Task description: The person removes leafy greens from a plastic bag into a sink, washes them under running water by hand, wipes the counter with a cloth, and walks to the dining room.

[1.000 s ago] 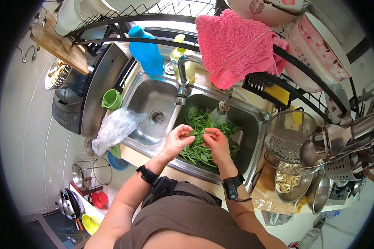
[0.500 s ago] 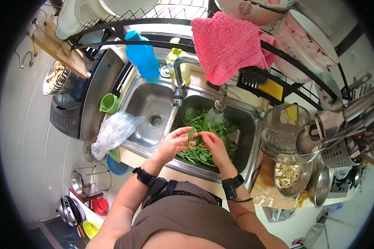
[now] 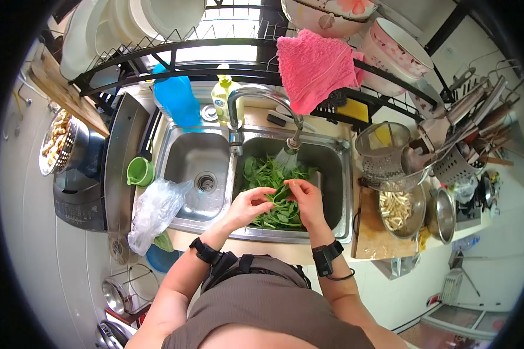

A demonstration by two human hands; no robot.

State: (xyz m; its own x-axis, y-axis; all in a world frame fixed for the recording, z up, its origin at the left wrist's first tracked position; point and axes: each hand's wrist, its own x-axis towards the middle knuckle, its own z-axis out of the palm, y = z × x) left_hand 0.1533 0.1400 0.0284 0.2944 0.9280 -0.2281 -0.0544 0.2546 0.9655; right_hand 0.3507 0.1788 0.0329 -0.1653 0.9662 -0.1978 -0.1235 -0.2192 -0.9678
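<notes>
A heap of leafy greens (image 3: 276, 214) lies in the right basin (image 3: 337, 198) of the steel sink. Over the heap, my left hand (image 3: 252, 207) has its fingertips and thumb closed around part of a green sprig. Level with it on the right, my right hand (image 3: 305, 200) pinches the same bit of greens between thumb and forefinger, its other fingers curled. Water sprays from a hose head (image 3: 292, 143) onto the leaves just beyond my hands. A curved tap (image 3: 235, 125) stands above the divider between the basins.
The left basin (image 3: 183, 163) has a drain. A plastic bag (image 3: 157, 215) and green cup (image 3: 140, 171) sit left of it. Bottles stand behind; a pink towel (image 3: 315, 70) hangs from the rack. At right, a bowl of pale cut pieces (image 3: 395, 210) rests on a wooden board (image 3: 370, 235).
The whole view has shifted as the head moved. My hands have come lower toward the greens, and my right hand now pinches the sprig, where before its fingers were looser.
</notes>
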